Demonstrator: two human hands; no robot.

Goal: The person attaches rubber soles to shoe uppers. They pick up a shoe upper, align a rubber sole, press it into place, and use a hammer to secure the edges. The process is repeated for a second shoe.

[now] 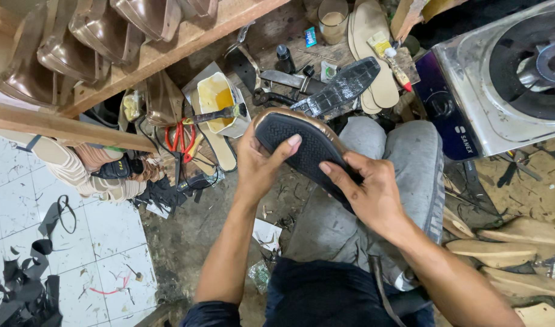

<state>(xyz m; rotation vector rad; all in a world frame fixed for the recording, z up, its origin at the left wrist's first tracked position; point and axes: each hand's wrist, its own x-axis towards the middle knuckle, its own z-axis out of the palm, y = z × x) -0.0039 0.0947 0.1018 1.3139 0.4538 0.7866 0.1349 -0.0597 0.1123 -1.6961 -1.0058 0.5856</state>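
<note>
A cluttered shoemaking corner seen from above: a dirt-dark floor (186,242) strewn with scraps, giving way to white tiles (108,254) at lower left where black strips lie scattered. A wooden shelf (168,45) runs across the top left, carrying glossy brown shoe parts. Below it stands a white glue pot (220,100) with a brush (220,113) laid across its rim, and just beside that a pair of red-handled scissors (182,138). Further back lie pale insoles (374,36), a yellow glue tube (389,57) and a black textured sheet (344,88). At the right edge sits a metal stove (501,79) (only part of it shows), with tan wooden pieces (508,242) stacked near it on the floor.

The person sits with knees in grey trousers (362,200) raised. Over the knees, both hands hold a sandal sole (305,151), its black ribbed underside turned up towards the camera and a brown edge showing along its far rim. The left hand (259,163) is closed on the toe end, palm under the sole and thumb pressed flat on the ribbed face. The right hand (374,191) grips the heel end, its fingers curled over the black surface and its thumb hidden beneath. The sole is tilted, toe end higher and to the left, and rests on nothing but the hands.
</note>
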